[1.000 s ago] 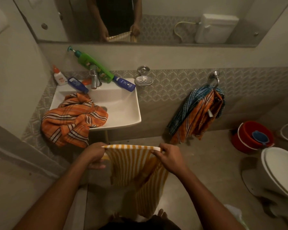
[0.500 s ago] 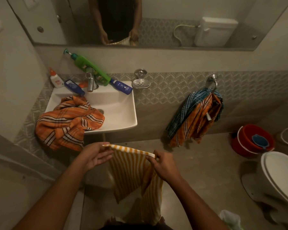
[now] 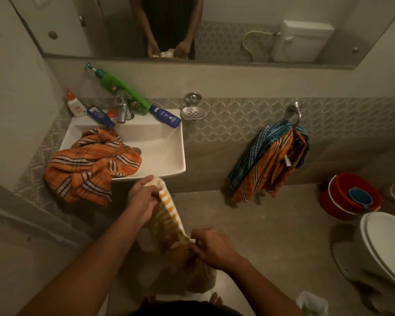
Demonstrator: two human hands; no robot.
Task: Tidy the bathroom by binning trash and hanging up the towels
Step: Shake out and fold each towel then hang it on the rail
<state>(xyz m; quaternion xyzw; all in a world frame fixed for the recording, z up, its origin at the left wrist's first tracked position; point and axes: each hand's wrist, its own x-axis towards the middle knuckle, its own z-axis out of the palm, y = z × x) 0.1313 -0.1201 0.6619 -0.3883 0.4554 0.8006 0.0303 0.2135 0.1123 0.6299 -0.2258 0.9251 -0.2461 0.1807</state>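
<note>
- An orange plaid cloth with dark and white stripes (image 3: 91, 165) hangs over the front left rim of the white ceramic washbasin (image 3: 169, 151).
- Your left hand (image 3: 141, 197) pinches one corner of the yellow-and-white striped towel (image 3: 169, 206), just below the basin's front edge.
- Your right hand (image 3: 212, 247) grips the other corner, lower and nearer you; the towel slopes between them.
- Orange and blue checked cloths (image 3: 269, 165) hang from a steel wall ring (image 3: 294, 112).

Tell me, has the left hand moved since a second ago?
Yes. The left hand has gone up toward the sink, now just below its front rim, while gripping the striped towel; earlier it sat lower, well clear of the rim.
</note>
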